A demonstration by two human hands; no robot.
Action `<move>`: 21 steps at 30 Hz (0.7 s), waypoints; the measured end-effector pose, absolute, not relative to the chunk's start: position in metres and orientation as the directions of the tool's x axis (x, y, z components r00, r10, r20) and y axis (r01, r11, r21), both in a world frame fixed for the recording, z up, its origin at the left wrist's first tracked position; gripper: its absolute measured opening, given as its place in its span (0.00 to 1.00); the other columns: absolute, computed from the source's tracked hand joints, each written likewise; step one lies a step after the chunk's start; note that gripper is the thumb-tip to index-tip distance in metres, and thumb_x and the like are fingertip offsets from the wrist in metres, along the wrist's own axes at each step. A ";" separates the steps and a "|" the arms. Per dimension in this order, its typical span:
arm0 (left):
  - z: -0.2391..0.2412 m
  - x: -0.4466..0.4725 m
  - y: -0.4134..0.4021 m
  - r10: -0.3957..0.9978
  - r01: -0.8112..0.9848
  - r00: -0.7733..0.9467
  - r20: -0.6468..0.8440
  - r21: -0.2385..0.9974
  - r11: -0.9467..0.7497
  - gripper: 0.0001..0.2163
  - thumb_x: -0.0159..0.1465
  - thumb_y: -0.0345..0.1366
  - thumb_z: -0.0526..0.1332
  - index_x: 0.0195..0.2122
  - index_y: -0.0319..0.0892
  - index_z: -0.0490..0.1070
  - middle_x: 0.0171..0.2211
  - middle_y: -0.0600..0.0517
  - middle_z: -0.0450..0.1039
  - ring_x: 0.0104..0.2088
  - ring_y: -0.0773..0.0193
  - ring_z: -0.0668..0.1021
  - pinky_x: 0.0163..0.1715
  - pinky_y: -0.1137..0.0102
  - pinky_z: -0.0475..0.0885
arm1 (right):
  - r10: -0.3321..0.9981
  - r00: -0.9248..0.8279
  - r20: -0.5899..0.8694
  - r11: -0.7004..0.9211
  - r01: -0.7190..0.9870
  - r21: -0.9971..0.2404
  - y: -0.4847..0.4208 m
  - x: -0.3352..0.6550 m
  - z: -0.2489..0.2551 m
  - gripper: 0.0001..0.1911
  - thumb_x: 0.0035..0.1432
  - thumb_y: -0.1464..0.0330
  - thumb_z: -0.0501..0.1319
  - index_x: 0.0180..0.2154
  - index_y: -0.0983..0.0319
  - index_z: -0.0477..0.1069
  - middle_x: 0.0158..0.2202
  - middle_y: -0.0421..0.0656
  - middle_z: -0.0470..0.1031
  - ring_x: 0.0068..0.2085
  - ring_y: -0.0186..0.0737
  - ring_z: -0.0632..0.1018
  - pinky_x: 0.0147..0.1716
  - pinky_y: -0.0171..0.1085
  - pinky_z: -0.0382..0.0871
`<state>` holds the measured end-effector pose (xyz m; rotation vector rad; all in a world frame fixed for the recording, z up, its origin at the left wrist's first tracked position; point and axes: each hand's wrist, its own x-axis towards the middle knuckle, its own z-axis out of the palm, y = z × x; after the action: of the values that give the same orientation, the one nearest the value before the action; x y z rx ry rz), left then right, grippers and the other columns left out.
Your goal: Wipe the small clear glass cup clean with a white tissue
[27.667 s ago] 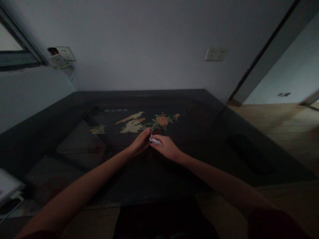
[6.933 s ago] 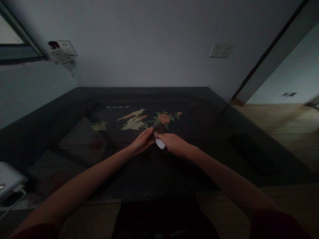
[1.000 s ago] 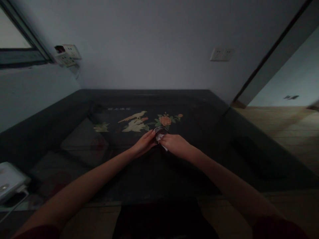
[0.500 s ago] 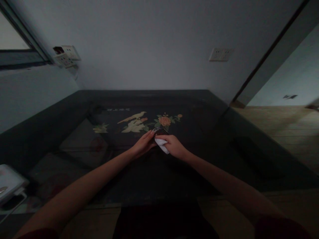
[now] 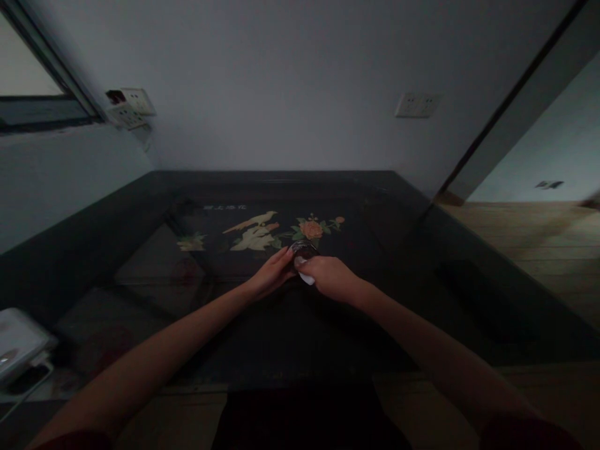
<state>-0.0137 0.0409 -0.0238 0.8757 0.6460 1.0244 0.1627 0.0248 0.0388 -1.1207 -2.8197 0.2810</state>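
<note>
Above the middle of the dark table, my left hand [image 5: 273, 272] is closed around the left side of a small dark, shiny, rounded object [image 5: 305, 249]. Its exact kind is hard to make out in the dim light. My right hand [image 5: 332, 277] pinches a crumpled white tissue or cloth [image 5: 307, 279] and presses it against the near right side of that object. The right thumb lies over the top of the white piece. Most of the object's lower part is hidden behind both hands.
The dark glossy table [image 5: 300, 337] bears a printed bird [image 5: 255, 220] and a peony picture [image 5: 310, 230]. At the left edge sits a white device [image 5: 21, 344] with a cable. A long dark item [image 5: 482, 300] lies on the right. Behind is a wall with sockets [image 5: 417, 105].
My right hand has shifted slightly and its thumb has turned inward over the object. Less of the white piece hangs below the hand now. My left hand stays on the object.
</note>
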 end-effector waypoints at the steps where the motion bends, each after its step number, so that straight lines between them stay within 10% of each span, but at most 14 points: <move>1: -0.023 -0.014 0.041 0.917 -0.451 0.394 -0.058 0.858 0.248 0.16 0.59 0.43 0.65 0.45 0.42 0.73 0.45 0.47 0.75 0.45 0.60 0.75 0.45 0.69 0.69 | 0.678 -0.735 0.008 0.729 0.670 -0.137 0.024 0.162 0.040 0.18 0.60 0.77 0.51 0.48 0.66 0.72 0.48 0.53 0.77 0.49 0.45 0.77 0.47 0.39 0.69; 6: -0.022 -0.014 0.041 0.921 -0.464 0.383 -0.067 0.849 0.255 0.14 0.59 0.41 0.65 0.45 0.42 0.73 0.45 0.47 0.75 0.46 0.61 0.75 0.44 0.70 0.69 | 0.637 -0.770 0.016 0.771 0.637 -0.022 0.022 0.160 0.037 0.17 0.62 0.77 0.49 0.49 0.70 0.70 0.48 0.55 0.75 0.50 0.47 0.75 0.49 0.42 0.68; 15: -0.001 -0.015 0.038 0.920 -0.392 0.322 -0.225 0.852 0.346 0.15 0.63 0.45 0.60 0.43 0.40 0.74 0.39 0.46 0.77 0.37 0.61 0.78 0.38 0.69 0.73 | 0.725 -0.676 0.132 0.661 0.628 -0.411 0.014 0.157 0.043 0.19 0.58 0.75 0.54 0.52 0.68 0.65 0.48 0.53 0.75 0.50 0.45 0.75 0.50 0.41 0.67; 21: 0.006 -0.010 0.024 0.932 -0.539 0.255 -0.259 0.762 0.359 0.17 0.66 0.46 0.55 0.43 0.38 0.73 0.37 0.46 0.77 0.34 0.63 0.78 0.33 0.73 0.73 | 0.625 -0.726 0.286 0.780 0.572 -0.252 0.008 0.150 0.037 0.24 0.57 0.66 0.62 0.53 0.71 0.66 0.53 0.58 0.72 0.55 0.49 0.72 0.58 0.46 0.62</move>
<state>-0.0097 0.0243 0.0056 0.6023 0.7827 1.0844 0.1503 0.0078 0.0373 -0.9133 -2.6177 0.2066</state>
